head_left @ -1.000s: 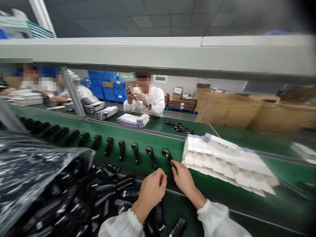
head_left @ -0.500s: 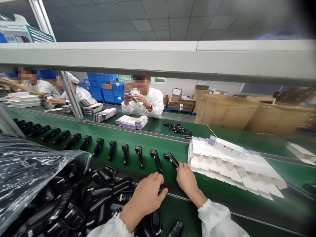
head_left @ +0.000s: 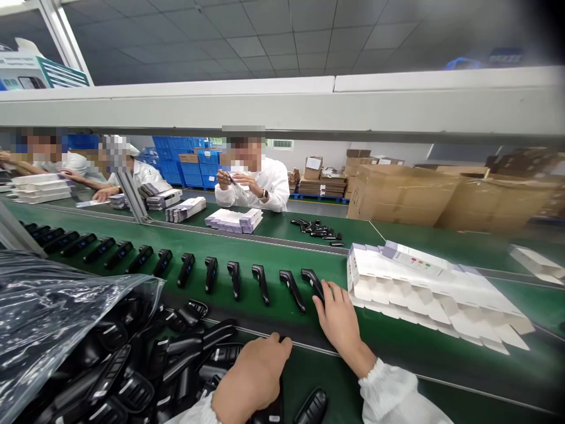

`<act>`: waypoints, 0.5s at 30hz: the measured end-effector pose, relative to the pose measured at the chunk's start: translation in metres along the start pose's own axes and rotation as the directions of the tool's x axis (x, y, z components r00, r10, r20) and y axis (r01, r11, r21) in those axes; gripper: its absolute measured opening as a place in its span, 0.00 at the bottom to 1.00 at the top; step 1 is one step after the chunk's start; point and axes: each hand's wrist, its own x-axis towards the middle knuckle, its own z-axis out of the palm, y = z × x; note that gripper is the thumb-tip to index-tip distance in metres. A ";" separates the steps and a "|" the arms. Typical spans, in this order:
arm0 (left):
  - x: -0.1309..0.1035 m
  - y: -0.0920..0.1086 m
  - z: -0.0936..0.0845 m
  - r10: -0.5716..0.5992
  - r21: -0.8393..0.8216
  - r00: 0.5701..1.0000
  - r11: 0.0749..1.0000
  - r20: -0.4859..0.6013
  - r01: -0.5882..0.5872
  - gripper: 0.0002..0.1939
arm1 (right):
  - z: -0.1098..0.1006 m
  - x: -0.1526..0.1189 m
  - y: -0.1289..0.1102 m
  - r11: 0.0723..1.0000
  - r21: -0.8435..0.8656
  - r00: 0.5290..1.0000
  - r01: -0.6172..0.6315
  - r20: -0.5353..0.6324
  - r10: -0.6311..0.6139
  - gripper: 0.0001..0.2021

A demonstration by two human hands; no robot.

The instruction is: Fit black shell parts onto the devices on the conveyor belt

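A row of black angled handheld devices point(head_left: 261, 284) with thick heads and slim handles lies spaced out on the green belt point(head_left: 185, 303). At the row's right end, my right hand point(head_left: 342, 318) has its thumb and fingers closed about the handle of one black handheld device point(head_left: 311, 279). My left hand point(head_left: 253, 374) is low over the near edge, fingers bent down around another black handheld device point(head_left: 274, 409), mostly hidden beneath the palm. Left of it spreads a loose pile of the same devices point(head_left: 132, 386). One single device point(head_left: 312, 406) lies between my wrists.
Open white cartons point(head_left: 424, 288) lie stacked on the belt at right. A clear plastic bag point(head_left: 66, 318) covers part of the pile. A grey shelf beam point(head_left: 265, 106) crosses overhead. Across the belt, a co-worker point(head_left: 273, 182) in white handles a small object; large brown boxes point(head_left: 397, 197) stand behind.
The row and cartons have shifted right in view. My right hand stays at the end device. My left hand has drawn back and down, its fingers curling over a device at the pile's edge.
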 end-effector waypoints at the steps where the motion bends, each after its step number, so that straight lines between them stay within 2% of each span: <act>1: 0.002 -0.004 0.002 0.021 -0.034 0.999 0.999 -0.036 -0.023 0.23 | -0.008 -0.005 -0.004 0.992 0.100 0.997 0.070 -0.027 -0.068 0.19; 2: 0.005 -0.009 0.005 0.042 -0.094 0.996 0.994 -0.084 -0.049 0.21 | -0.016 -0.010 -0.008 0.964 0.216 0.988 0.153 -0.031 -0.150 0.18; 4: 0.013 -0.016 0.008 0.051 -0.286 0.980 0.952 -0.191 -0.106 0.15 | -0.030 -0.021 -0.015 0.847 0.442 0.944 0.295 0.003 -0.330 0.18; 6: 0.022 -0.021 0.011 0.016 -0.517 0.968 0.843 -0.249 -0.147 0.12 | -0.039 -0.031 -0.022 0.723 0.619 0.901 0.305 0.058 -0.430 0.19; 8: 0.031 -0.023 0.014 -0.023 -0.698 0.965 0.695 -0.261 -0.172 0.12 | -0.039 -0.038 -0.028 0.636 0.759 0.929 0.138 0.124 -0.349 0.20; 10: 0.039 -0.023 0.017 -0.054 -0.809 0.960 0.552 -0.276 -0.201 0.15 | -0.031 -0.039 -0.034 0.481 0.867 0.967 -0.131 0.219 -0.133 0.22; 12: 0.045 -0.023 0.022 -0.082 -0.877 0.953 0.421 -0.291 -0.231 0.18 | -0.021 -0.036 -0.037 0.255 0.905 0.937 -0.340 0.349 0.009 0.24; 13: 0.047 -0.022 0.025 -0.090 -0.904 0.955 0.356 -0.284 -0.236 0.18 | -0.018 -0.033 -0.037 0.159 0.900 0.913 -0.405 0.408 0.014 0.23; 15: 0.051 -0.021 0.029 -0.086 -0.942 0.961 0.238 -0.262 -0.235 0.18 | -0.015 -0.028 -0.038 0.050 0.870 0.869 -0.490 0.492 -0.057 0.21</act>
